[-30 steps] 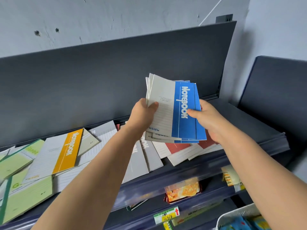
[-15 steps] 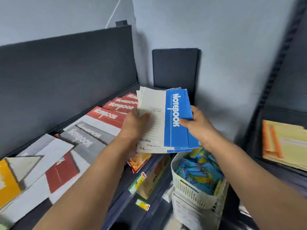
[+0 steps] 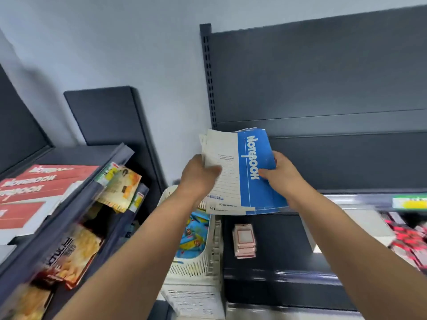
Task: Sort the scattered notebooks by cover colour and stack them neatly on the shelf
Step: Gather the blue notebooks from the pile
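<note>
Holding a small stack of blue notebooks (image 3: 251,172) in mid-air before a dark shelf (image 3: 346,162), the left hand (image 3: 198,174) gripped its white edge and the right hand (image 3: 284,176) its blue edge. Thin, light and floppy, the fanned stack likely needed both sides squeezed. Red notebooks (image 3: 46,181) lay left; a basket (image 3: 203,262) stood just below them

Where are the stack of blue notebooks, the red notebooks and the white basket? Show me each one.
stack of blue notebooks (image 3: 255,195): head view, blue band of the top cover.
red notebooks (image 3: 57,179): head view, middle of a red cover.
white basket (image 3: 194,267): head view, lattice front wall.
</note>
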Demonstrator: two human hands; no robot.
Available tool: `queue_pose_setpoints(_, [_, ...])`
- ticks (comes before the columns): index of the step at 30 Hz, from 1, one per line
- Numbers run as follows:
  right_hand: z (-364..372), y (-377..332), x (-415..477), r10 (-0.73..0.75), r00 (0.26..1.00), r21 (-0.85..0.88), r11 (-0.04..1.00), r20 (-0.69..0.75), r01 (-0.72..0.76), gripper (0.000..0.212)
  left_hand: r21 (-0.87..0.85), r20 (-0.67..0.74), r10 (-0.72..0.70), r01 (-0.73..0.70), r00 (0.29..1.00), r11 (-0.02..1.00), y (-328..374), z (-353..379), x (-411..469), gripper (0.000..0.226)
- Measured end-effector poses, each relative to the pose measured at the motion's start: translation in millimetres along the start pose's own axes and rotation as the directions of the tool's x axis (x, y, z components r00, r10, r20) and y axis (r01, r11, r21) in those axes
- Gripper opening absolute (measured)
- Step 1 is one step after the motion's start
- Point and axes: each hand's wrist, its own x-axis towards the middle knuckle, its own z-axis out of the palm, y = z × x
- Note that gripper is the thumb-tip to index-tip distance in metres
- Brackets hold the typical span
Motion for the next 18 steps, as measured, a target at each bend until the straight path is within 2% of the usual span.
queue_pose_setpoints(4, [-59.6, 13.6, 21.0, 0.055, 0.997, 0.015, 0.998, -0.063, -0.054, 0.037, 0.040, 0.091, 0.051, -0.055, 0.995, 0.998, 29.1, 62.7, 19.3, 0.027])
queue_pose_setpoints(12, [-187.9, 49.9, 82.1, 0.112, 0.987, -0.054, 0.992, -0.115, -0.119, 0.041, 0.090, 0.184, -0.040, 0.023, 0.982, 0.996, 72.9, 199.6, 64.1, 0.029])
queue_pose_setpoints(18, [-259.5, 81.9, 110.2, 0.190, 0.976, -0.151, 0.967, -0.105, -0.204, 0.025, 0.145, 0.263, -0.118, 0.081, 0.957, 0.986, 81.3, 282.7, 84.6, 0.030])
